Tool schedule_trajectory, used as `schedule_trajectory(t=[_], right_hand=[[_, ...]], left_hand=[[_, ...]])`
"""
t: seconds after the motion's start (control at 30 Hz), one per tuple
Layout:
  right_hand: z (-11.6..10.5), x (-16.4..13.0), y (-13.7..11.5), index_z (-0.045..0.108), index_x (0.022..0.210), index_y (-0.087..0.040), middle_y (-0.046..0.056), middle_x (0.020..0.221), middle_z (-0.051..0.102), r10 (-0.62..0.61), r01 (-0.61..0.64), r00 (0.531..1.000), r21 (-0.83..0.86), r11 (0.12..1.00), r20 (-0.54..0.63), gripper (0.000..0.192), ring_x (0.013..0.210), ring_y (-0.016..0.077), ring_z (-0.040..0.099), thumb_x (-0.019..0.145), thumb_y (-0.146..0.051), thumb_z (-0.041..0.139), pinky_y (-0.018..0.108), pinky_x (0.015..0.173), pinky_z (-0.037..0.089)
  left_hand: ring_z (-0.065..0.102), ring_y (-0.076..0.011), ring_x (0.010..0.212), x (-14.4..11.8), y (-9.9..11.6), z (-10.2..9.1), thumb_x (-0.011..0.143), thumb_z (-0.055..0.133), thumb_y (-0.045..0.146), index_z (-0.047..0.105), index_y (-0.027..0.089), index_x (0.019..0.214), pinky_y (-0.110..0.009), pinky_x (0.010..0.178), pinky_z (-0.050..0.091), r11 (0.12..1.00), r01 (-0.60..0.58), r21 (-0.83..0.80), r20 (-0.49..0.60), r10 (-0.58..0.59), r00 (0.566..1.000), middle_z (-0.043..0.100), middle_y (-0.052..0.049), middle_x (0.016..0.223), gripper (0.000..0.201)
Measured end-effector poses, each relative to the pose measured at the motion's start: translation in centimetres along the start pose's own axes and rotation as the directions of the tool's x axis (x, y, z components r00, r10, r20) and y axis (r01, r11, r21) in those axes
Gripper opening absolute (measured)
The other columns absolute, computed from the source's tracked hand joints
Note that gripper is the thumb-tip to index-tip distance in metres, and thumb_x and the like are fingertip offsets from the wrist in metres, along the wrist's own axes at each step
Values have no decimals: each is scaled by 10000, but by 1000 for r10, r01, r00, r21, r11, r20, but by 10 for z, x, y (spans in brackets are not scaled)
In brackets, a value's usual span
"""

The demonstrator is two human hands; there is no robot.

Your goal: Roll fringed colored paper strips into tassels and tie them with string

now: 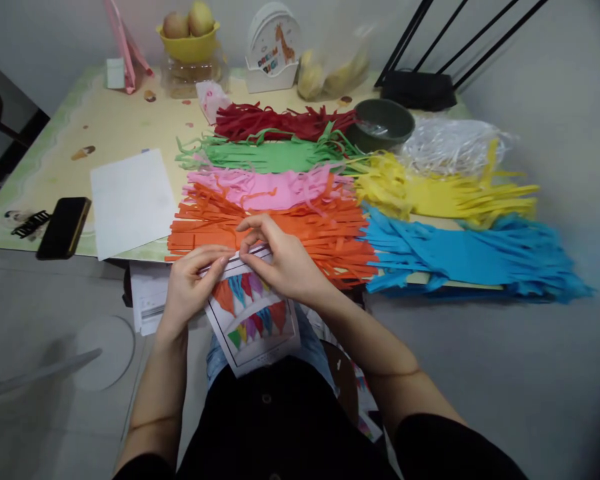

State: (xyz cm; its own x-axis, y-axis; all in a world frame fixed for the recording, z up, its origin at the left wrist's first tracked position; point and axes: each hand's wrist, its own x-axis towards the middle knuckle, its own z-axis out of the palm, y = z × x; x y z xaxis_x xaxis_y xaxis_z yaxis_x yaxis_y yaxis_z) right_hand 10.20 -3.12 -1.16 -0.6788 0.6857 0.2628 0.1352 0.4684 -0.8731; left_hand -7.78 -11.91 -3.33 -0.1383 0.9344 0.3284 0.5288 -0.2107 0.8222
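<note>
A printed sheet showing rows of colourful tassels is held tilted over my lap. My left hand pinches its upper left edge between thumb and fingers. At the upper right edge, my right hand has its thumb and index finger closed on the sheet, with the other fingers curled above. Just beyond both hands lies a stack of orange fringed strips on the table. Behind it are pink strips, green strips and dark red strips.
Blue strips overhang the table's front right edge, below yellow strips. A dark bowl and clear plastic bags stand behind. At left lie a white paper and a phone. A yellow fruit bowl is at the back.
</note>
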Motion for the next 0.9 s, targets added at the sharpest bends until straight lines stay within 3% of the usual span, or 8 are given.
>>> schedule_trajectory(t=[0.2, 0.33, 0.4, 0.5, 0.7, 0.8, 0.9], right_hand=[[7, -3, 3, 530, 1188, -214, 45, 946, 673, -73, 66, 996, -117, 991, -60, 316, 966, 222, 629, 888, -124, 571, 364, 900, 486], [4, -5, 14, 587, 1235, -201, 107, 1131, 700, -173, 149, 979, -194, 970, -111, 330, 1094, 262, 614, 909, -200, 634, 439, 992, 470], [-3, -6, 24, 669, 1117, -199, 108, 1131, 722, -194, 175, 974, -147, 974, -121, 244, 1093, 262, 643, 885, -261, 709, 433, 990, 485], [-12, -10, 38, 732, 886, -192, 65, 934, 764, -175, 181, 978, 42, 983, -116, 71, 913, 200, 711, 871, -261, 743, 341, 858, 546], [-14, -19, 45, 768, 832, -197, 47, 883, 779, -155, 178, 970, 110, 978, -186, 55, 863, 160, 725, 863, -240, 752, 298, 821, 566], [-15, -20, 44, 775, 821, -206, 48, 872, 781, -137, 159, 970, 101, 982, -199, 87, 852, 167, 730, 869, -273, 746, 308, 811, 578], [-16, -21, 44, 781, 827, -203, 54, 872, 784, -142, 164, 967, 93, 982, -213, 99, 849, 169, 735, 872, -283, 743, 307, 806, 585]], left_hand=[[735, -187, 958, 0, 1, 0, 934, 631, 279, 800, 192, 939, -299, 886, 568, 1000, 29, 3, -10, -29, 1000, 792, -72, 999, 189], [736, -184, 961, 0, 1, -1, 928, 640, 272, 799, 194, 935, -298, 898, 572, 1000, 20, -7, -2, -20, 1000, 796, -66, 997, 178], [738, -184, 966, 0, 0, -3, 926, 646, 265, 801, 197, 932, -299, 906, 573, 1000, 7, -21, -1, -7, 1000, 798, -64, 995, 169], [743, -186, 967, -1, -3, -2, 922, 656, 266, 800, 205, 937, -305, 906, 578, 999, 12, -53, 6, -12, 1000, 798, -63, 1002, 157], [758, -203, 937, -6, -11, 9, 894, 696, 282, 747, 179, 838, -317, 868, 595, 991, 57, -118, -38, -61, 997, 800, -70, 965, 128], [752, -177, 931, -5, -12, 10, 900, 687, 228, 759, 198, 936, -288, 858, 587, 998, -50, -36, -63, 47, 997, 796, -56, 983, 86], [731, -149, 959, -1, -11, 5, 951, 586, 169, 775, 238, 1064, -265, 869, 569, 963, -246, 113, 61, 241, 969, 779, -56, 1036, 231]])
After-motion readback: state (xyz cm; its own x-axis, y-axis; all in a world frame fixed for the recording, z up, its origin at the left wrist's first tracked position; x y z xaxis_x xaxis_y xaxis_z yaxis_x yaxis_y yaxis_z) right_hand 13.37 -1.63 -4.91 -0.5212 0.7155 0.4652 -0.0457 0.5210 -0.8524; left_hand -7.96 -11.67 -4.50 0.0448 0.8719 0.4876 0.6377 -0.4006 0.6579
